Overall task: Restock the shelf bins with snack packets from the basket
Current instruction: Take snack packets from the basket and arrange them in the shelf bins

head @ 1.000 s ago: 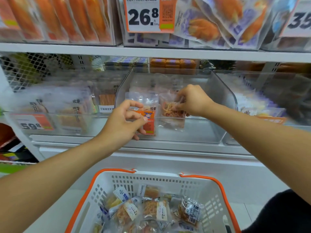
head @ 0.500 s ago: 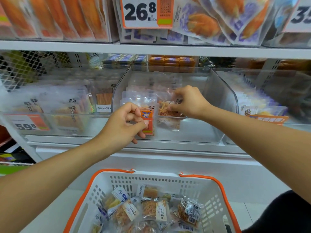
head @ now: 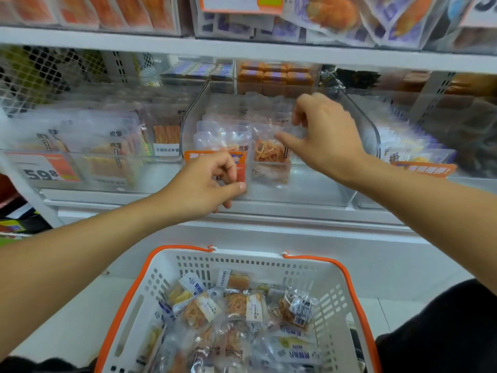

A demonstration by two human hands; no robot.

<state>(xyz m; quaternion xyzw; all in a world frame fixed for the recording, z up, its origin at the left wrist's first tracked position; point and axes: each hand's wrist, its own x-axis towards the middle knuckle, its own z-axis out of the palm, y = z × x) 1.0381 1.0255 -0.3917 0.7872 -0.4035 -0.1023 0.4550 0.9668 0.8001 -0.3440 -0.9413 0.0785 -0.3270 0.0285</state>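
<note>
Head view: right hand [head: 326, 135] hovers with fingers spread and empty over the upright snack packet [head: 271, 154] in the clear middle bin [head: 317, 195]. Left hand [head: 207, 184] pinches the bin's front edge. More packets fill the near basket [head: 166, 289].

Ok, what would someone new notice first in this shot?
Probably the two bare hands at the clear middle bin: the left hand at its front wall, the right hand open over a snack packet standing inside. Below, the white basket with orange trim holds more packets.
</note>
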